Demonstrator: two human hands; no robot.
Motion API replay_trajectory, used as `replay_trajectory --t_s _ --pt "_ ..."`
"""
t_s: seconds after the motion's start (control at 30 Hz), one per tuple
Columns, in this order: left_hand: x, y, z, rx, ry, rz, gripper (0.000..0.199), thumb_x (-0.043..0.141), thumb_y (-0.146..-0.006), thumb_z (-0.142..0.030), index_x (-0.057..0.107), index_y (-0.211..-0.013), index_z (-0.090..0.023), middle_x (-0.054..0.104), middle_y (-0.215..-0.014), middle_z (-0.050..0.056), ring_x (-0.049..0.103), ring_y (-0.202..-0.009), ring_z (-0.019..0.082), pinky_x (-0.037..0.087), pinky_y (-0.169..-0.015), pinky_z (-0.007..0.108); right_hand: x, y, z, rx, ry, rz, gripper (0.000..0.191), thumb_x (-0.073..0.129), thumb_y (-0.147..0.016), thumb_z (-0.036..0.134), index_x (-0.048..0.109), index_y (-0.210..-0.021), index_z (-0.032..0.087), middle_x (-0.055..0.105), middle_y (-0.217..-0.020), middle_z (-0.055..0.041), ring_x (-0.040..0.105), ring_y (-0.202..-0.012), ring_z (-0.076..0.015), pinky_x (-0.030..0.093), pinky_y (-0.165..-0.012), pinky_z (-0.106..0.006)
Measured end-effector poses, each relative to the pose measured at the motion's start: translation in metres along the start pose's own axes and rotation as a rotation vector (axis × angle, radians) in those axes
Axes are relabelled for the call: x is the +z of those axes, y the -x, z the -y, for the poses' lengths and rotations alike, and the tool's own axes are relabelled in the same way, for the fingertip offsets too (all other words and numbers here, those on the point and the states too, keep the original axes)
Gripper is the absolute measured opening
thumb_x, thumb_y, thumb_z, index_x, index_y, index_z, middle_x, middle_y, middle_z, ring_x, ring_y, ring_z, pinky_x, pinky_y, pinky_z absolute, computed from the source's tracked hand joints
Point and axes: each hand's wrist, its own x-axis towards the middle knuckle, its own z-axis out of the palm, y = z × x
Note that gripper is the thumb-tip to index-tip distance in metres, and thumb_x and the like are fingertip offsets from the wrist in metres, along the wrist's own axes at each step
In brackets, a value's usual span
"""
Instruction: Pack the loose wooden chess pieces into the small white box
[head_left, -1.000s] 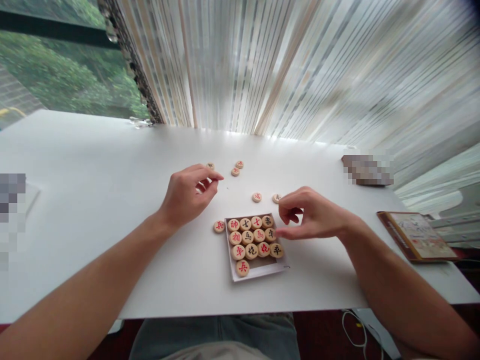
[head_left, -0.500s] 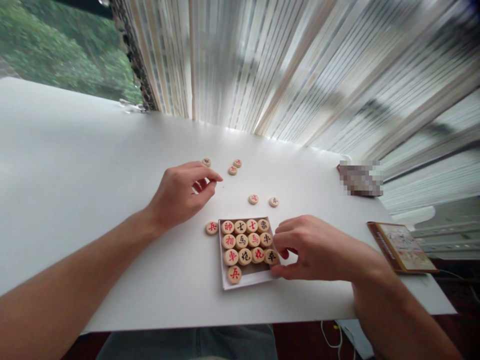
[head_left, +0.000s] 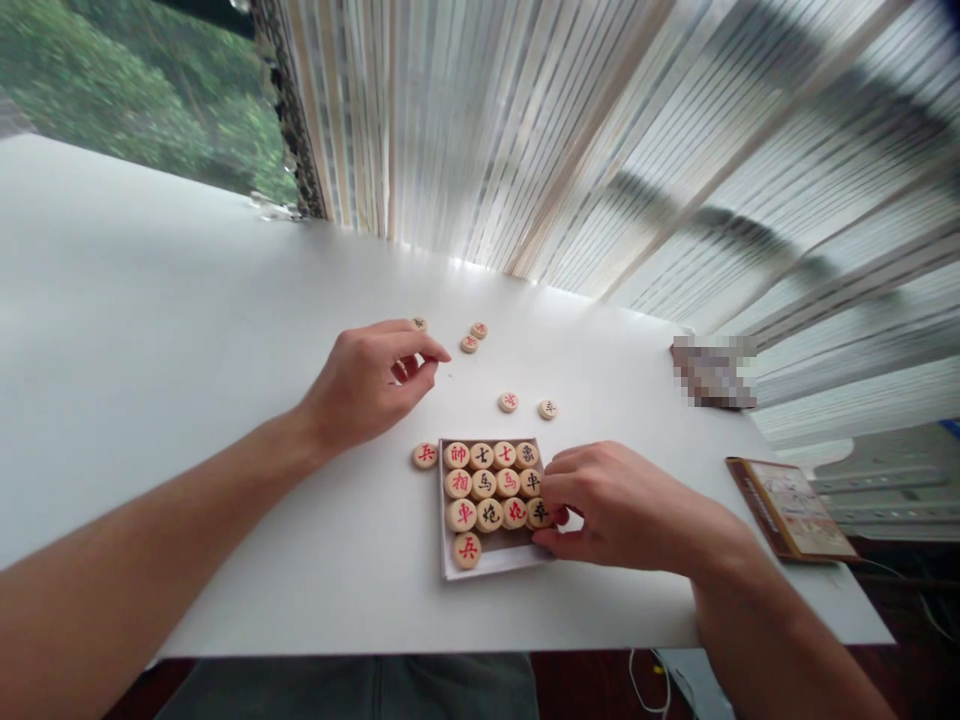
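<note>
A: In the head view, where are the discs [head_left: 490, 515]?
B: Most sit in rows inside the shallow box [head_left: 495, 567] on the table [head_left: 300, 580]. A red 兵 disc [head_left: 425, 455] lies just outside its left wall, with far discs [head_left: 508, 402] scattered beyond.
A: And each grip?
B: The left hand [head_left: 379, 380] is loosely curled near the back pieces, nothing visible in it. The right hand [head_left: 611, 505] has its fingertips at the black 卒 disc [head_left: 538, 514], third row, right end; I can't tell if it's pinched.
A: What could go wrong?
B: Too hard a sideways push could skid the box, or lifting fingertips could tip 卒 over the right wall.
A: Anything legible?
B: 帥士士象, 相馬馬車, 車炮炮卒, then 兵 alone. The far discs and the brown-edged book [head_left: 795, 508] are too small to read; no brand shows.
</note>
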Motion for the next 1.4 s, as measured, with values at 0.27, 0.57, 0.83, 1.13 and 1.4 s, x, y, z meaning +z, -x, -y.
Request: replay_trajectory --t_s 0.27,0.57,0.83,1.13,1.4 --pt "0.0 0.0 0.002 -0.001 -0.001 -0.004 0.02 0.062 -0.089 -0.013 0.081 -0.094 -0.016 0.078 -0.088 0.004 0.069 -0.066 0.013 0.055 -0.068 0.024 0.003 0.001 -0.001 0.004 0.028 -0.039 0.023 0.079 -0.085 0.02 0.061 -0.071 0.018 0.066 -0.072 -0.0002 0.051 -0.064 -0.0133 0.028 -0.062 -0.03" --pt "0.001 0.0 0.003 0.005 0.018 -0.021 0.018 0.063 -0.091 -0.015 0.081 -0.092 -0.017 0.078 -0.086 0.004 0.069 -0.066 0.013 0.057 -0.067 0.025 0.0 0.004 -0.01 -0.139 -0.123 -0.235 0.031 0.079 -0.085 0.024 0.057 -0.065 0.019 0.06 -0.062 0.0032 0.048 -0.056 -0.0097 0.032 -0.057 -0.025" --pt "-0.006 -0.001 0.002 -0.023 0.027 0.083 0.017 0.065 -0.092 -0.022 0.08 -0.09 -0.016 0.077 -0.077 0.004 0.068 -0.063 0.014 0.057 -0.063 0.026 0.012 -0.024 -0.042 -0.128 -0.225 -0.847 0.044 0.064 -0.097 0.032 0.046 -0.058 0.022 0.044 -0.052 0.0041 0.035 -0.047 -0.01 0.028 -0.048 -0.026" --pt "-0.026 -0.005 0.0 -0.107 0.01 0.476 0.014 0.067 -0.088 -0.02 0.081 -0.09 -0.018 0.077 -0.076 0.002 0.068 -0.065 0.014 0.052 -0.062 0.024 0.021 -0.034 -0.048 0.074 -0.285 -0.982 0.05 0.059 -0.095 0.042 0.041 -0.052 0.024 0.036 -0.046 0.0034 0.03 -0.045 -0.0115 0.024 -0.048 -0.03" --pt "-0.04 -0.007 -0.008 -0.089 -0.036 0.817 0.035 0.086 -0.081 -0.04 0.08 -0.11 -0.021 0.072 -0.1 0.004 0.065 -0.081 0.016 0.052 -0.07 0.026 0.022 -0.037 -0.052 0.09 -0.332 -0.954 0.049 0.058 -0.096 0.042 0.045 -0.053 0.024 0.039 -0.048 0.0028 0.033 -0.047 -0.0116 0.027 -0.048 -0.029"
